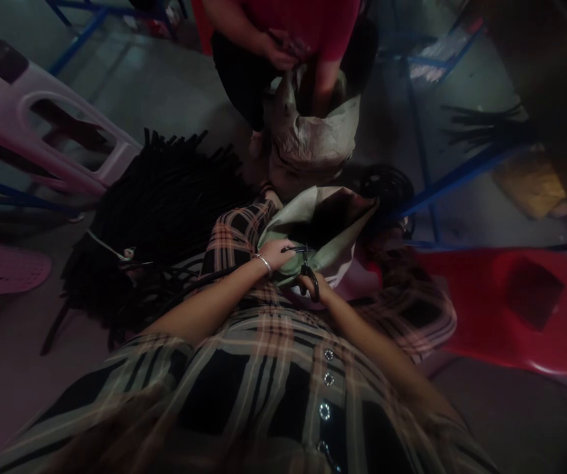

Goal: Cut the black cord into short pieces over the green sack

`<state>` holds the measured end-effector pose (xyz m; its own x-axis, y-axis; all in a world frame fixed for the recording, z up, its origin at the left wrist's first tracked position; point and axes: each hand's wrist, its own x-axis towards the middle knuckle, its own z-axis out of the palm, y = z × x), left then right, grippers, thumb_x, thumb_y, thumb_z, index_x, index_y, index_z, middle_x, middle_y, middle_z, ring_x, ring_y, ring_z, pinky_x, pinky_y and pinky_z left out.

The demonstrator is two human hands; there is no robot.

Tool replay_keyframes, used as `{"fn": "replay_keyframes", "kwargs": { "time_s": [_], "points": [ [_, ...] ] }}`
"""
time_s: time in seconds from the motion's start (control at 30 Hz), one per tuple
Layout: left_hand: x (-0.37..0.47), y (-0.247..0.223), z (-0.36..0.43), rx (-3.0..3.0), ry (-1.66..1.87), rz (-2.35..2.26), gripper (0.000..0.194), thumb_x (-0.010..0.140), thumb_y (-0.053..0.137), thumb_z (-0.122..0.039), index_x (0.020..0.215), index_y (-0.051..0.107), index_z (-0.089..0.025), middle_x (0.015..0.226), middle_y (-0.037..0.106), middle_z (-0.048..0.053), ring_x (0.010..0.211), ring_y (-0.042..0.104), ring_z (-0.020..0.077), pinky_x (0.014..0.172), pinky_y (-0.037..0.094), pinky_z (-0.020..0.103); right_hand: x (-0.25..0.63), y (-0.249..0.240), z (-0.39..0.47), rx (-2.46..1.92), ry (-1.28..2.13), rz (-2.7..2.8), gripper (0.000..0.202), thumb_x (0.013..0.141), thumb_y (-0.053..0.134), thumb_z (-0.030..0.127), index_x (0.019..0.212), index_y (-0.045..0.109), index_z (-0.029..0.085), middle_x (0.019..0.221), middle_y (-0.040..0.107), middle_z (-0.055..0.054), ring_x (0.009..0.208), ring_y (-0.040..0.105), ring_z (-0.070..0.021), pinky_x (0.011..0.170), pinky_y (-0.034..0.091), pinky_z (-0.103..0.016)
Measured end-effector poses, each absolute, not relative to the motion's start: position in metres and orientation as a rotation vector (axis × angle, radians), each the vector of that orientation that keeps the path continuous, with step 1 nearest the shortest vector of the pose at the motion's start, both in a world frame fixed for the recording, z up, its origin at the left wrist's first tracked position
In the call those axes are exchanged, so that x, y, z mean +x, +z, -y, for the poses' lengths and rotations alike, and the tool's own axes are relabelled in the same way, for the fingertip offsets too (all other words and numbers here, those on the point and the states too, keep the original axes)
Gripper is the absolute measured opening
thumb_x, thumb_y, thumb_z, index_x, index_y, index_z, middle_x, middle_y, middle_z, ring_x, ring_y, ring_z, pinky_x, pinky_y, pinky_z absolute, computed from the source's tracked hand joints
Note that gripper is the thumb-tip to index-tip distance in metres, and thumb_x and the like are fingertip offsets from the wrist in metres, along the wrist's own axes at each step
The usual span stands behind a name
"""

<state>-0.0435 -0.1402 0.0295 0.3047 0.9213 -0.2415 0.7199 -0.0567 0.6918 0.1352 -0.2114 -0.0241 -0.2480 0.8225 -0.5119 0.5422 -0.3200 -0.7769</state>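
My left hand (277, 253), a bracelet at its wrist, is closed on the end of a black strip (292, 249). A black line trails from near that wrist toward the large pile of black strips (164, 197) on my left. In my right hand (319, 289) are black-handled scissors (307, 271), their blades pointing up beside the strip end. Whether the blades touch the strip I cannot tell. Both hands are over the near edge of an open pale sack (347, 247) between my legs. Its inside is dark.
Across from me a person in a red top (303, 26) reaches into another pale sack (313, 145). A plastic stool (80, 125) and pink basket (6, 266) stand left. At right are a red plastic seat (500, 303) and blue metal bars (461, 174).
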Motion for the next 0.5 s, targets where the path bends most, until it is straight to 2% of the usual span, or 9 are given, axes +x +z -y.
{"fn": "replay_keyframes", "kwargs": {
  "time_s": [0.17, 0.3, 0.5],
  "points": [
    [-0.042, 0.031, 0.142, 1.854, 0.297, -1.436, 0.031, 0.076, 0.051, -0.031, 0.098, 0.071, -0.019, 0.082, 0.069, 0.002, 0.072, 0.058, 0.0149, 0.068, 0.043, 0.024, 0.133, -0.019, 0.211, -1.791, 1.597, 1.601, 0.022, 0.077, 0.046, 0.029, 0.067, 0.059, 0.014, 0.063, 0.062, -0.003, 0.059, 0.055, -0.0116, 0.054, 0.037, -0.019],
    [-0.042, 0.030, 0.141, 1.863, 0.298, -1.446, 0.031, 0.076, 0.052, -0.032, 0.097, 0.071, -0.019, 0.082, 0.068, 0.002, 0.072, 0.057, 0.0153, 0.067, 0.043, 0.025, 0.133, -0.006, 0.210, -1.771, 1.595, 1.681, 0.026, 0.079, 0.043, 0.026, 0.061, 0.058, 0.014, 0.054, 0.058, -0.002, 0.054, 0.053, -0.0111, 0.055, 0.037, -0.019],
    [-0.043, 0.026, 0.140, 1.831, 0.340, -1.436, 0.031, 0.076, 0.053, -0.033, 0.095, 0.071, -0.017, 0.077, 0.067, 0.002, 0.069, 0.055, 0.0140, 0.065, 0.041, 0.024, 0.133, 0.003, 0.209, -1.831, 1.474, 1.796, 0.031, 0.082, 0.045, 0.028, 0.057, 0.056, 0.015, 0.052, 0.056, -0.003, 0.049, 0.049, -0.0105, 0.050, 0.034, -0.020]
  ]
}}
